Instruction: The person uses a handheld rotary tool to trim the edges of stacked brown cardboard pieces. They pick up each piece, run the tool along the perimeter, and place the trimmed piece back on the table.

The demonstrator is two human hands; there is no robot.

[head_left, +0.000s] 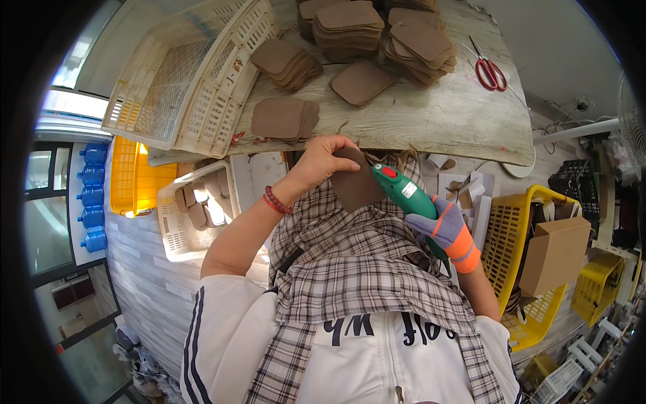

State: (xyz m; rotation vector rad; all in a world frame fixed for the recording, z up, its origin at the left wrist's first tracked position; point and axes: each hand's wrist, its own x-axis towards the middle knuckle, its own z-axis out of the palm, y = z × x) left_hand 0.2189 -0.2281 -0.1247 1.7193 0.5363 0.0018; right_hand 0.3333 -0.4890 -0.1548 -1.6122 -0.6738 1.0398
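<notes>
Seated work at a bench, seen from above. The left hand (321, 161), bare and wearing a red wristband (276, 200), pinches a flat, round-cornered brown piece (356, 188) between thumb and fingers; the piece hangs over the lap, just off the near edge of the worn wooden table (471, 114). The right hand (441, 225), in a purple-grey and orange glove, is wrapped around the body of a green handheld tool (410, 195) with a red button. The head of the tool lies at the right side of the piece; whether it touches the edge is difficult to make out. On the table, similar brown pieces stand in several stacks (346, 30), with red-handled scissors (492, 74) to their right and a cream plastic crate (222, 81) at the left end. A checked apron (363, 289) covers the lap. Left of the person, a pale crate (176, 229) contains further brown pieces; at right, a yellow basket (505, 236) holds a cardboard box (555, 256).
</notes>
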